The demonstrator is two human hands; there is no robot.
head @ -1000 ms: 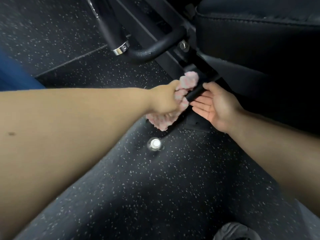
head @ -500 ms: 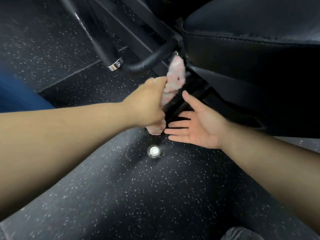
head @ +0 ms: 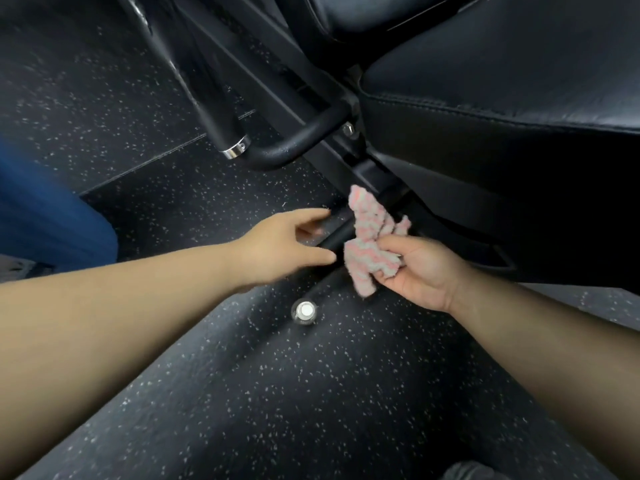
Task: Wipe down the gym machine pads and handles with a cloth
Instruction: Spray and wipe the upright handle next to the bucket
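So the right hand [head: 419, 271] grips the pink cloth [head: 367, 244] right against a low black bar [head: 333, 238] under the seat pad [head: 502, 81]. Left hand [head: 280, 247] is open just beside the bar, fingers loose.

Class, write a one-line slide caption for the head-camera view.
Right hand holds a pink cloth beside the machine's black bar; left hand open beside it.

This is a gym; black rubber flooring [head: 242, 393] flecked with pale specks, laid in tiles with a visible seam; a machine's thick black vinyl pad [head: 502, 81] with a stitched edge; a bolted black tube frame [head: 298, 140] beside it; a black handle [head: 218, 116] ending in a chrome cap [head: 235, 150].
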